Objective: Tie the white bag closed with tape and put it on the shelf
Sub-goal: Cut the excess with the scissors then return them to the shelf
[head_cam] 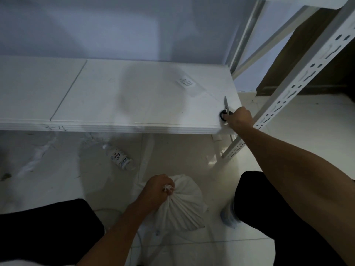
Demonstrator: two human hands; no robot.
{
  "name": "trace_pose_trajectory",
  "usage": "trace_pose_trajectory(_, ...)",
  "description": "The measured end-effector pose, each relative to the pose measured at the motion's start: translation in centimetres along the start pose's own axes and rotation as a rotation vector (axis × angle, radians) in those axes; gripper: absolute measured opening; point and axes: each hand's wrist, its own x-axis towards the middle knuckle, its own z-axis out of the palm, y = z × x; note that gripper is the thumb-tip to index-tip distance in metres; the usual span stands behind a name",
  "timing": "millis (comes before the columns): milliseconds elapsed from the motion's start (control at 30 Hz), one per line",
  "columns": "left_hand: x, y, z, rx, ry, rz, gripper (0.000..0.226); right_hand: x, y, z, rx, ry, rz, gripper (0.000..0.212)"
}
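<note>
White bag [182, 206] sits on the floor, neck clenched in the left hand [157, 191]; right hand [239, 118] grips scissors [226, 110] at the shelf's [115, 96] front right corner.

head view, steep downward, close over shelf [134, 96].

I'm scanning for anything readable and coming up empty. A small white label [185, 82] is lying on the shelf board [115, 93], showing rows of dark marks, too blurred to make out. On the floor, a bottle [121, 158] is showing a wrapper with blue and red print, also too soft to read. Faint scribbles [55, 128] are sitting on the board's front edge, illegible.
</note>
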Motion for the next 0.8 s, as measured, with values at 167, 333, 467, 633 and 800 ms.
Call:
trace_pose_trajectory(167,0.1,0.2,-0.3,-0.008,0.030,0.032,0.020,-1.0,0.1,-0.3,0.050,0.021,-0.046,0.056)
trace_pose_trajectory(333,0.3,0.1,-0.4,0.002,0.034,0.042,0.019,-2.8,-0.3,-2.1,0.141,0.015,-0.093,0.043)
trace_pose_trajectory(467,0.3,0.6,-0.4,-0.011,0.046,0.046,0.019,-6.4,-0.9,-3.0,0.471,-0.069,-0.059,0.033)
trace_pose_trajectory(633,-0.6,0.7,-0.4,-0.052,0.052,-0.022,0.015,-16.9,0.4,-1.2,0.479,-0.453,-0.153,0.013)
trace_pose_trajectory(800,-0.7,0.3,-0.5,-0.097,0.072,-0.120,0.011,-26.8,5.3,3.9,0.465,-0.773,0.071,0.008)
